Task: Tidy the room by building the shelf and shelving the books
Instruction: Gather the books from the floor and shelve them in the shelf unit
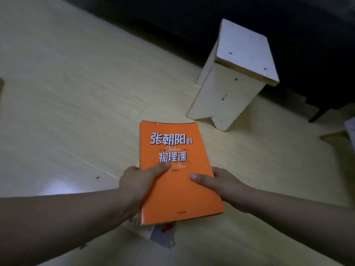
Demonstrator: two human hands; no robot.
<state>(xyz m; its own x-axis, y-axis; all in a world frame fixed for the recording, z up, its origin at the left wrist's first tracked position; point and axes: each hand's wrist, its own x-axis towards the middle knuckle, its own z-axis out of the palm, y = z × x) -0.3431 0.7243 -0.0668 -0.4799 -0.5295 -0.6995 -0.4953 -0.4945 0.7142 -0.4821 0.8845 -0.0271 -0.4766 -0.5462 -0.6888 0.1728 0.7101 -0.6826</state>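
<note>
Your two hands both hold one orange book (178, 192), cover up, in the middle of the view. Your left hand (134, 186) grips the book's 9 o'clock edge, with its thumb (159, 167) laid flat on the cover below the white title and its fingers hidden underneath. Your right hand (222, 183) grips the 3 o'clock edge the same way, its thumb (201, 178) pressed on the cover and pointing toward 9 o'clock. Neither hand is spread wide; each is closed on the book.

At 1 o'clock from the book, well apart from it, one pale wooden shelf (230, 89) stands upright on the light wood floor (67, 93), with small dark screw marks on its top and side. At 6 o'clock, just under the book's near edge, some printed papers (163, 235) show; you cannot tell how many. One wooden piece (334, 136) lies at 3 o'clock by the frame edge.
</note>
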